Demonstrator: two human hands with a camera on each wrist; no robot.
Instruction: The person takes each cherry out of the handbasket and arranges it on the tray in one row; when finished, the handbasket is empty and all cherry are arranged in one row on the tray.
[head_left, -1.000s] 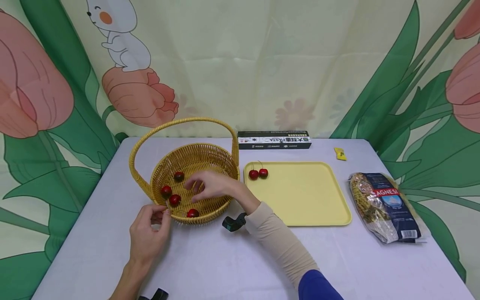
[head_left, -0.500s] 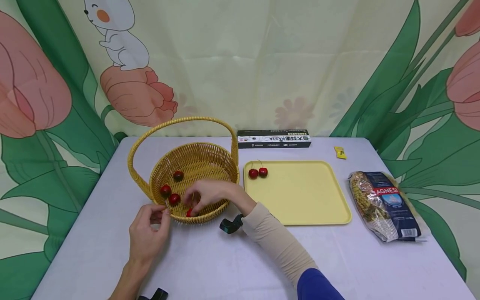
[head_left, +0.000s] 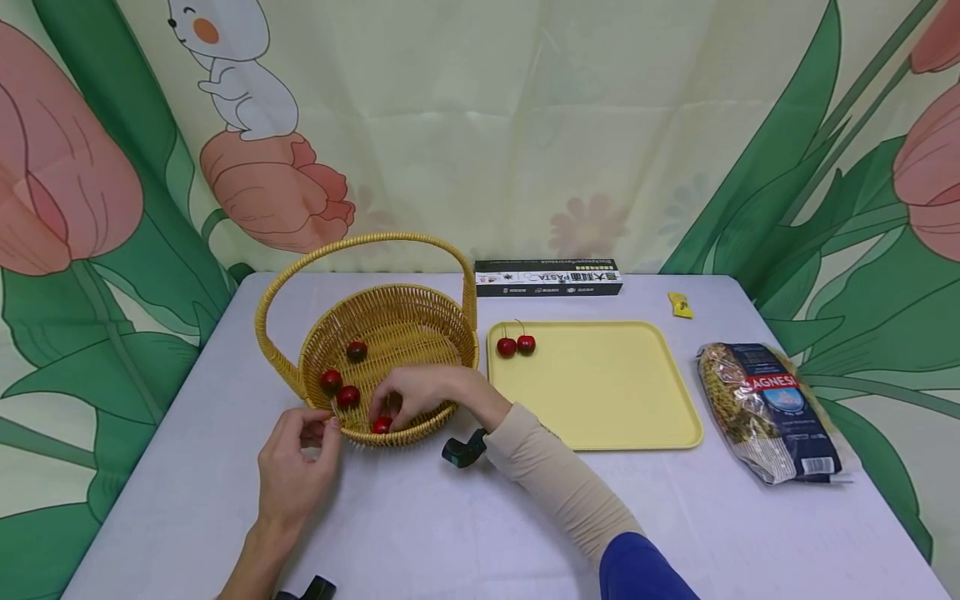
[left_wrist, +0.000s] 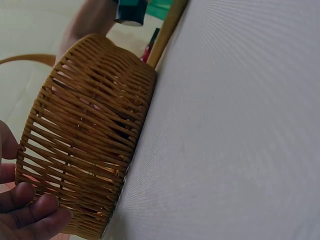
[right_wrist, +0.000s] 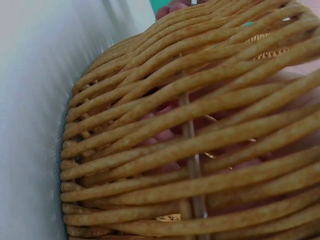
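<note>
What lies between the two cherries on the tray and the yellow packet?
Past the cherries, the head view shows bare tray, its far rim, then bare tablecloth.

My curtained-off workspace
A tulip-printed curtain (head_left: 600, 125) hangs behind and beside my white-covered bench (head_left: 420, 533), hiding the wider room.

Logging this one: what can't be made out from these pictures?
- Head view: the right hand partly covers one cherry; whether it grips is unclear.
- Head view: print on the yellow packet, too small.
- Left wrist view: picture edge cuts off the left hand.
- Right wrist view: the basket hides most of the right hand.
</note>
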